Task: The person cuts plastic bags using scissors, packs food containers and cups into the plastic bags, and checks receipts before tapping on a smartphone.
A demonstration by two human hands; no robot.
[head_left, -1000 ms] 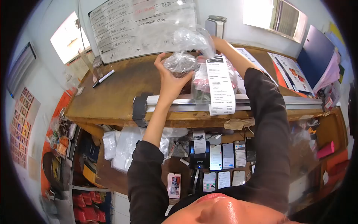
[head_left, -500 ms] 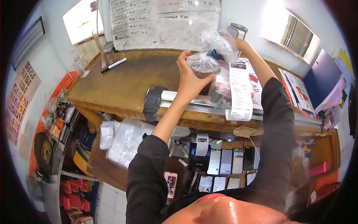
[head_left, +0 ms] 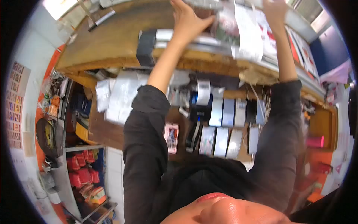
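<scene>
On the upper wooden counter, my left hand (head_left: 188, 22) has its thumb and fingers spread around the left side of a plastic-wrapped tub (head_left: 203, 12), cut by the top edge of the view. Right beside it stands a clear bag (head_left: 227, 27) with red and green contents. A long printed receipt (head_left: 249, 35) hangs down the front of that bag. My right hand (head_left: 275, 13) is raised to the right of the receipt, blurred by motion. Its fingers are smeared, and whether they hold anything cannot be made out.
Several phones (head_left: 221, 140) lie on the lower shelf by a small printer (head_left: 201, 108) with paper out. Clear plastic bags (head_left: 125, 99) lie left of them. A marker (head_left: 102, 20) is on the counter at left, printed sheets (head_left: 304, 50) at right.
The view has tipped downward, so counter and hands sit higher in the frame. My right hand has left the bag's gathered plastic top and moved right. My left hand stays by the tub.
</scene>
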